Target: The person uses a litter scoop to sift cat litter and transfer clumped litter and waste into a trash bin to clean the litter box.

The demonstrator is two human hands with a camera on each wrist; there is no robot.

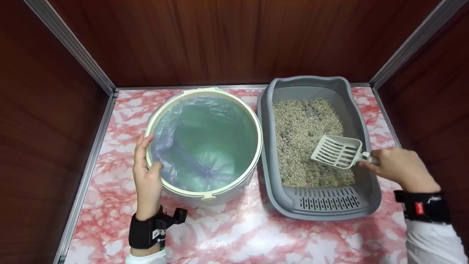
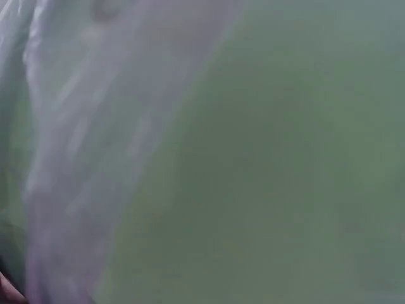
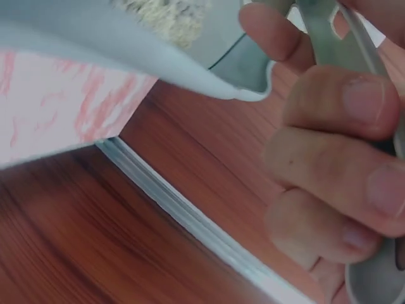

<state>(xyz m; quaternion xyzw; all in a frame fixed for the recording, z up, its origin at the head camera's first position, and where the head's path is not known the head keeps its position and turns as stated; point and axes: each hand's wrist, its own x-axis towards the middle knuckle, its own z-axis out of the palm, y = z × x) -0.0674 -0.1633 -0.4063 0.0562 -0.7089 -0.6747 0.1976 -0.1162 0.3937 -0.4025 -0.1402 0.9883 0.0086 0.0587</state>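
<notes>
My right hand (image 1: 399, 167) grips the handle of a pale slotted litter scoop (image 1: 338, 151), its fingers curled round the handle in the right wrist view. The scoop's head is over the right part of the litter (image 1: 304, 146), and no clump shows on its slots. Darker clumps (image 1: 287, 132) lie in the litter, inside a grey litter box (image 1: 268, 154). On the left, my left hand (image 1: 147, 176) holds the cream rim of a round trash bin (image 1: 259, 141), with thumb and fingertips at its edge. A thin, translucent purplish bag (image 1: 176, 146) lines the bin.
The bin and litter box stand side by side on a red-and-white marbled surface (image 1: 234, 234). Dark wood panels (image 1: 227, 44) with metal edge strips close in the back and both sides. The box's front has a slotted ledge (image 1: 329, 198).
</notes>
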